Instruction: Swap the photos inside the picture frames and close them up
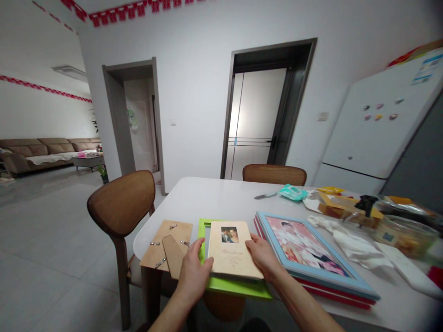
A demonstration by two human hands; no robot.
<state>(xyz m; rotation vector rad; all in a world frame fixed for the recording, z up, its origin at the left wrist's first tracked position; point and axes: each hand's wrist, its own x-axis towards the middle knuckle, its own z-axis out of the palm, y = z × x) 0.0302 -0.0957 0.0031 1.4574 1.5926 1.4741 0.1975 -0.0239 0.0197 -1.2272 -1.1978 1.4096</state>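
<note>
Here, by the near edge of the desk (211,198), the left hand (195,269) is half open, thumb and fingers parted, the thumb tip at the left side of a cream book (221,258); whether it bears any weight I cannot tell. The right hand (261,253) is closed on the book's right side — a light grip, it seems. The book lies over a green frame (238,287) that juts past the near edge; whether it rests fully on that frame is unclear.

It should prove fairly light and stiff, not very slippery, with corners and a pale cover that could scuff; its two side edges look like the best hold. The cover is plain cream, with a small photo (230,234) of two people in its upper half and faint lettering below.

At the desk's near left corner is a brown board (155,253) with metal clips (160,263) and a leg (173,251). To the right, along the near edge, a blue frame (325,275) tops red frames (341,297). Farther back, towards the right edge, come tissue (356,244) and a jar (404,235); nearer the far edge, a knife (266,196) and a teal pack (293,192). Beyond — a chair (275,175), a fridge (363,129) and a door (258,110).
</note>
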